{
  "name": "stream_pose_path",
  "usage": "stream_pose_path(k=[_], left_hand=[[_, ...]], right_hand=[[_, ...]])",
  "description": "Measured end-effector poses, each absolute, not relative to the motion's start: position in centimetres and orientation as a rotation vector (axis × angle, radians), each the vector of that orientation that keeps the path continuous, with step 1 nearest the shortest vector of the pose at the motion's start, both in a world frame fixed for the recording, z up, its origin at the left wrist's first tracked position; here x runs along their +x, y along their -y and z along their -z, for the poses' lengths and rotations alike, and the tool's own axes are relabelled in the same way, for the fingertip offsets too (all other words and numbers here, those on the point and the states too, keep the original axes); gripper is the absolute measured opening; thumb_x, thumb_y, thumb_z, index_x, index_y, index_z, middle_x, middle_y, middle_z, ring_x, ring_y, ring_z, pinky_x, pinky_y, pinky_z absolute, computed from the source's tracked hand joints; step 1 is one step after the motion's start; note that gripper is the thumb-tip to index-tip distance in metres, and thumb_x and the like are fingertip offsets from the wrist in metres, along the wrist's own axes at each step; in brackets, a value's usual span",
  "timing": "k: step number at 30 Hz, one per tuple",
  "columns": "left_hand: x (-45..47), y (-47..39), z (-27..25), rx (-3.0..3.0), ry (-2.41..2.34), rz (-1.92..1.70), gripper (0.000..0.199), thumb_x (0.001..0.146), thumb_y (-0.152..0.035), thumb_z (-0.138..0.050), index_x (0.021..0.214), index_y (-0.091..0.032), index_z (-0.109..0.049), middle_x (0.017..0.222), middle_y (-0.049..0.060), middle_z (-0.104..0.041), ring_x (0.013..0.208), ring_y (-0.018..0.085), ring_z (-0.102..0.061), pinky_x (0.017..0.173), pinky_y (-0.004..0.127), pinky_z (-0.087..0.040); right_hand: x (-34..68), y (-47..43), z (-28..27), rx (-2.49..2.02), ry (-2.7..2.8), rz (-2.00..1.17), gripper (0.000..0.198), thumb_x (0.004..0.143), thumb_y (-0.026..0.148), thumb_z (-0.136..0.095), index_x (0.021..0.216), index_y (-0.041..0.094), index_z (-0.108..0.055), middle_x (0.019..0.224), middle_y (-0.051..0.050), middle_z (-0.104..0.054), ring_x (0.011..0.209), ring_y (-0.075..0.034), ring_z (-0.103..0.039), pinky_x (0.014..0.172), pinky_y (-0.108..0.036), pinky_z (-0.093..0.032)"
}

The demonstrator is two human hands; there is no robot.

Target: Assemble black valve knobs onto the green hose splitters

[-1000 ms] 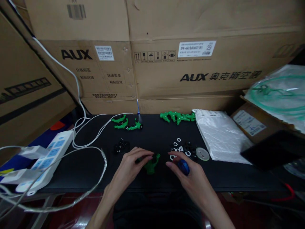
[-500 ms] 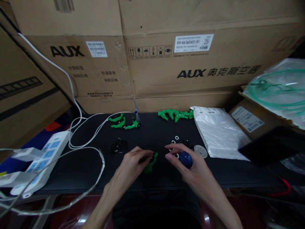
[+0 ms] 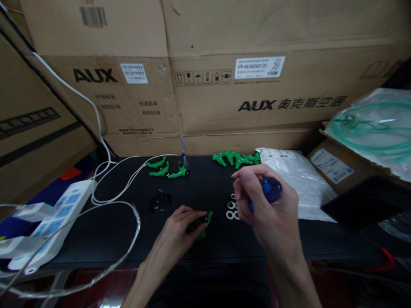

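My left hand (image 3: 183, 224) is closed on a green branched pipe fitting (image 3: 209, 214) held low over the black tabletop. A small black piece sits on the fitting beside my thumb and fingertips. My right hand (image 3: 268, 201) is wrapped round a blue-handled tool (image 3: 272, 189) that looks like a screwdriver; its tip cannot be made out. Just left of that hand lie several white ring washers (image 3: 231, 214), partly covered by it. Small black parts and pins (image 3: 160, 200) form a loose pile to the left of my left hand.
Green fittings (image 3: 236, 159) lie in a row at the back, with more green fittings (image 3: 168, 170) to the left. A white padded bag (image 3: 285, 164), a dark flat panel (image 3: 356, 201) and a carton are on the right. A power strip (image 3: 61, 214) and cables occupy the left. Large cardboard boxes (image 3: 208, 107) stand behind.
My right hand has lifted and moved right and up, its fingers curling from a loose hold to a tight grip on the blue handle. My left hand stays almost in place with the fitting.
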State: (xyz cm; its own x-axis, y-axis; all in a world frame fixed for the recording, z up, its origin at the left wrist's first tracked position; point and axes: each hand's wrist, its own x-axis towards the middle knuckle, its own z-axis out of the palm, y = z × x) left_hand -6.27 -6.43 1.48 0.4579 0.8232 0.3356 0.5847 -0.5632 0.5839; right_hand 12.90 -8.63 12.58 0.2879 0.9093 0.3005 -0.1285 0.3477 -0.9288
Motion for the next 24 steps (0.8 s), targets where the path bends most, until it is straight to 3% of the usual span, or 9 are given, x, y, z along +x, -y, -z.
stream_pose_path(k=[6,24], left_hand=[[-5.8,6.5,0.0,2.263,-1.14,-1.007,0.024,0.086,-0.012,-0.077,0.107,-0.024,-0.077,0.097,0.002,-0.079,0.09,0.02,-0.07,0.08,0.033,-0.061],[-5.4,6.7,0.8,2.08,-1.11,-1.133,0.013,0.088,-0.017,-0.075,0.099,-0.024,-0.079,0.097,0.003,-0.081,0.09,0.021,-0.073,0.08,0.036,-0.064]], right_hand=[[11.0,6.9,-12.8,-0.76,0.88,-0.847,0.026,0.095,0.037,-0.07,0.078,0.019,-0.061,0.048,0.01,-0.041,0.033,-0.003,-0.033,0.03,-0.013,-0.029],[9.9,6.1,-13.3,-0.683,0.895,-0.794,0.024,0.097,0.03,-0.067,0.076,0.02,-0.061,0.048,0.01,-0.039,0.034,-0.003,-0.031,0.031,-0.012,-0.029]])
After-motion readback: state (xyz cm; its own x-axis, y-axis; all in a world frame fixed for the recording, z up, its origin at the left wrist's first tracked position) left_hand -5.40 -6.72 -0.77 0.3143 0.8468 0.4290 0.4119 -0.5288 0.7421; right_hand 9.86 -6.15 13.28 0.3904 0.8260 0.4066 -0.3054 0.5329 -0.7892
